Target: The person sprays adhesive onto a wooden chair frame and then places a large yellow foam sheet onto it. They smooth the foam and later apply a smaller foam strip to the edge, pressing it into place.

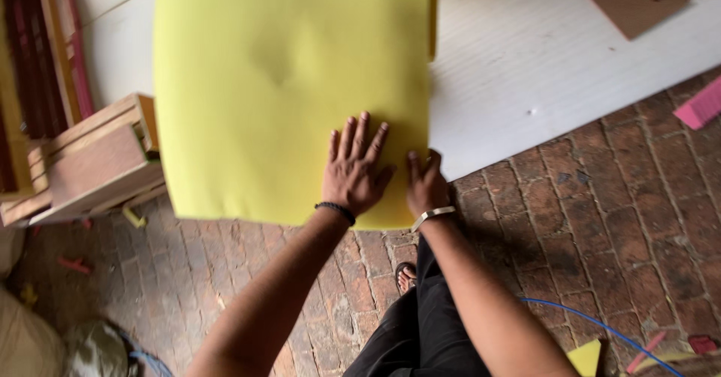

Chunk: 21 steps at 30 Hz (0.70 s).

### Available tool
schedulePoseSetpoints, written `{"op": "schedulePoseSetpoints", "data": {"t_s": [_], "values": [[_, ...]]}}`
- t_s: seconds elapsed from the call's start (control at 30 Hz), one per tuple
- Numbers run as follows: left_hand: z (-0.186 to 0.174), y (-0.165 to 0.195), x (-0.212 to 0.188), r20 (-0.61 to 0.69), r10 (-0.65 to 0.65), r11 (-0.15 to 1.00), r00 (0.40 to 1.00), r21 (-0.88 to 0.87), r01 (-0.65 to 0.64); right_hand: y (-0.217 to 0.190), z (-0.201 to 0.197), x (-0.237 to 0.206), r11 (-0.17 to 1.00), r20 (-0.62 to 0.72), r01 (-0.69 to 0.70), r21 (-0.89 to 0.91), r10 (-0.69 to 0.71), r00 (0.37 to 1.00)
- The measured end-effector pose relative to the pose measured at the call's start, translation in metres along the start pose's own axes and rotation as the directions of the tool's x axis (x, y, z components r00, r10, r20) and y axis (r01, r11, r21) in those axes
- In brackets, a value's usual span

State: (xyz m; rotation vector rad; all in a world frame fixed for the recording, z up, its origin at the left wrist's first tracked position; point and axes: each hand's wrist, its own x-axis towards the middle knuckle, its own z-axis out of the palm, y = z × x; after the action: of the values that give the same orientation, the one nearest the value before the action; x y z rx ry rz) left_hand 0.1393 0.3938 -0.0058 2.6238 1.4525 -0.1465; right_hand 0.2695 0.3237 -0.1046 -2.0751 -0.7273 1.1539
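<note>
Head view, looking down. A large, thick sheet of yellow foam (285, 84) lies on a white corrugated board (541, 69), its near edge overhanging the board above a floor of worn red brick (616, 219).

The left hand (355, 168), with a black band at the wrist, rests flat on the foam near its lower right corner, palm down and fingers spread wide; it grips nothing. The right hand (426, 185), with a pale metal bangle at the wrist, sits just beside it at the foam's lower right corner, fingers curled against the edge; whether they actually pinch the foam cannot be told.

To the left of the foam stands a stack of wooden frames and boards (90, 159). Brown cardboard triangles (638, 9) lie on the far right of the white board, and a pink foam strip (702, 105) lies at the right edge. A thin blue cable (601, 328) crosses the bricks at lower right. Small pink and yellow offcuts are scattered on the floor.
</note>
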Motion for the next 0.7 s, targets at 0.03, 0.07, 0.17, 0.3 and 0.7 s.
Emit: {"op": "schedulePoseSetpoints", "data": {"t_s": [0.03, 0.07, 0.17, 0.3, 0.7], "values": [[0.002, 0.001, -0.012, 0.014, -0.022, 1.000, 1.000, -0.002, 0.022, 0.001, -0.003, 0.001, 0.999, -0.008, 0.037, -0.036, -0.037, 0.999], [0.004, 0.002, -0.023, 0.036, -0.040, 0.999, 0.999, -0.010, 0.040, 0.003, -0.006, 0.001, 0.995, -0.017, 0.065, -0.076, -0.067, 0.998], [0.010, 0.004, -0.029, -0.037, -0.038, 0.998, 0.999, -0.048, 0.036, 0.011, -0.012, -0.008, 0.987, 0.052, -0.131, -0.089, 0.136, 0.989], [0.019, 0.004, -0.021, -0.100, -0.014, 1.000, 0.995, 0.001, 0.014, 0.026, -0.009, -0.021, 0.989, -0.037, 0.144, -0.018, -0.145, 0.989], [0.023, 0.004, -0.022, -0.029, -0.052, 0.998, 0.998, 0.035, 0.053, 0.035, 0.002, -0.020, 0.984, -0.035, 0.175, -0.045, -0.177, 0.984]]}}
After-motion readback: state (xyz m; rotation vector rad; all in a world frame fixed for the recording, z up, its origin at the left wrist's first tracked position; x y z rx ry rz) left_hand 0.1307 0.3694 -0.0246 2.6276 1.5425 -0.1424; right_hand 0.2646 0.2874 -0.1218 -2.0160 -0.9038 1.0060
